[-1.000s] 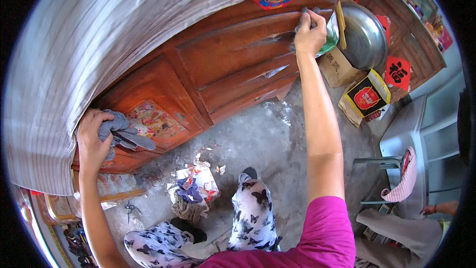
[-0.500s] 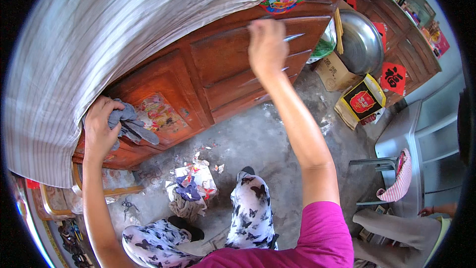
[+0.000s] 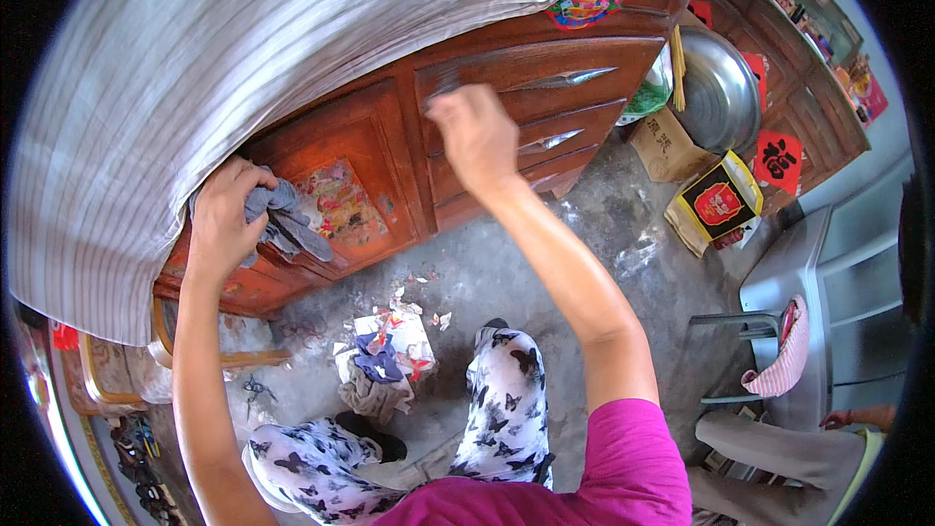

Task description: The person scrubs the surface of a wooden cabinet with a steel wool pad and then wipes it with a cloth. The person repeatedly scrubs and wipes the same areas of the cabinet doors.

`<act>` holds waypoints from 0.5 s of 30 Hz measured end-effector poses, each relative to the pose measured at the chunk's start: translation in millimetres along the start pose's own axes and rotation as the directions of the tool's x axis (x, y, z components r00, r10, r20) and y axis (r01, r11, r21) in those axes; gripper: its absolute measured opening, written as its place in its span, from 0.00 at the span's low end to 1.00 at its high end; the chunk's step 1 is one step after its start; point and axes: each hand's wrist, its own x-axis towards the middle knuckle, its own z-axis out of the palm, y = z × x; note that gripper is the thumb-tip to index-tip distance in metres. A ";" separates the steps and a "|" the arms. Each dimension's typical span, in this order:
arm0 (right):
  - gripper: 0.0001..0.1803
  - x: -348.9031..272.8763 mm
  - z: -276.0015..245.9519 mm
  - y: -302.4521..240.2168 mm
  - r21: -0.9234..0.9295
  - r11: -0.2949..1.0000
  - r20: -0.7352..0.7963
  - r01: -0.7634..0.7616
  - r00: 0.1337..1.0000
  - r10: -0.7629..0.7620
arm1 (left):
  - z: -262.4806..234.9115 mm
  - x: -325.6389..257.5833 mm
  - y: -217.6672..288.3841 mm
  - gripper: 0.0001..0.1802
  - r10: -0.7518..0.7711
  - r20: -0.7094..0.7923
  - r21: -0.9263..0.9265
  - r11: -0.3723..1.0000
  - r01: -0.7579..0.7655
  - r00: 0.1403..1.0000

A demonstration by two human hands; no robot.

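Against the front of a reddish wooden cabinet [image 3: 390, 175], seen from the head camera looking down, the person's two hands work well apart from each other. Their left hand [image 3: 222, 224] is clamped on a crumpled grey rag [image 3: 282, 219], pressing it to the lower left door of the cabinet, just beside a faded colourful picture [image 3: 336, 203] stuck on that door. Their right hand [image 3: 475, 136] is raised before the upper drawer [image 3: 545, 73], fingers loosely curled; whether it grips anything I cannot tell, since only its back shows. A striped grey cloth [image 3: 195, 88] hangs over the cabinet top and drapes down its left side, its edge just above the left hand. Two metal pull handles [image 3: 565, 80] show on the drawers to the right of the raised hand. On the concrete floor [image 3: 506, 273] below lies a small heap of torn paper and cloth scraps [image 3: 385, 356], near the person's knees in butterfly-print trousers [image 3: 506, 409]. Farther right, a large metal basin [image 3: 721, 88] leans against the cabinet, with a brown cardboard box [image 3: 662, 146] and a yellow-and-black carton [image 3: 716, 205] on the floor near it. At the lower right edge another person sits, a hand [image 3: 838, 419] resting on their lap, beside a grey metal chair [image 3: 779, 331].
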 end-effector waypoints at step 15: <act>0.06 50.1 -13.7 12.6 -0.126 0.976 -0.297 -0.176 0.946 0.132 | -5.5 3.4 7.2 0.21 -0.002 0.006 0.017 1.000 0.002 1.000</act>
